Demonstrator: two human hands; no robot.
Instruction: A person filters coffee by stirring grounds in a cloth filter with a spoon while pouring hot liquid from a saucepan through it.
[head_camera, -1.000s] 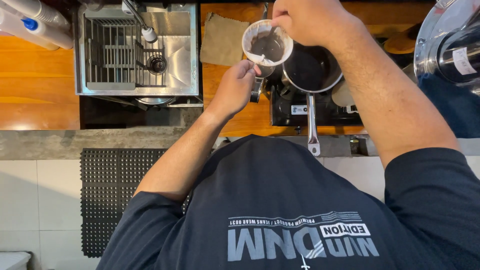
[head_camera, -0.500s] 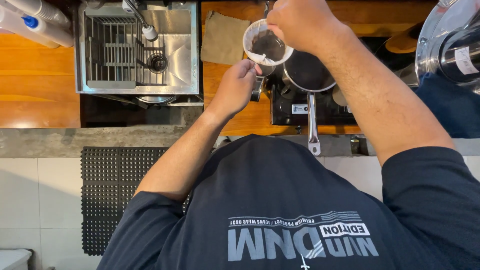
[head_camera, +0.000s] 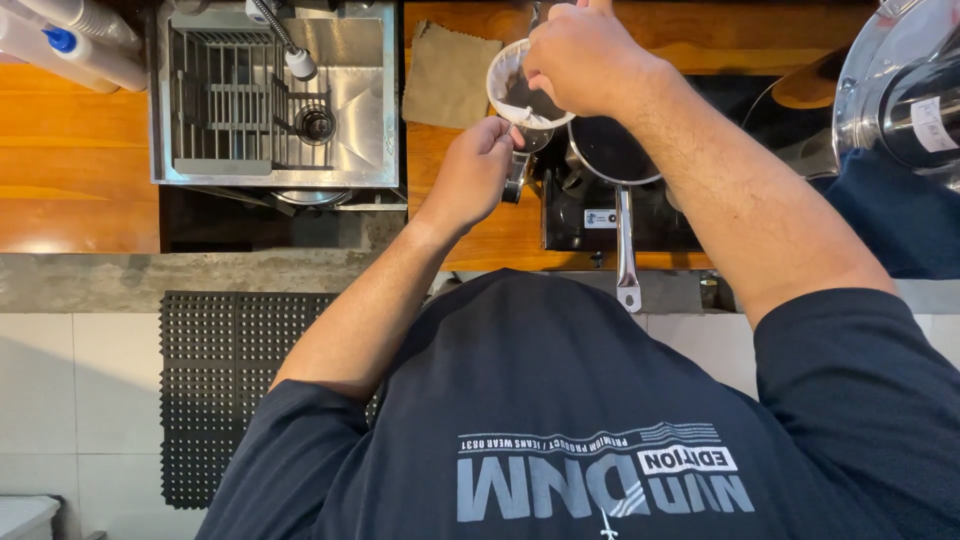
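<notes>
Wooden counter (head_camera: 60, 150) under us, and we have both hands up at the white cloth strainer (head_camera: 515, 95), held above the counter just left of the dark pan (head_camera: 608, 150) on its small black stove (head_camera: 600, 215). Our left hand (head_camera: 470, 175) is clamped on the strainer's metal handle. Our right hand (head_camera: 585, 55) is closed in a fist at the rim; we cannot tell what it grips. To do this well, we keep the rim level and work gently. The strainer looks dark-stained inside; the pan's contents are too dark to tell. 1 steel sink (head_camera: 275, 100) sits left, holding only a rack.
</notes>
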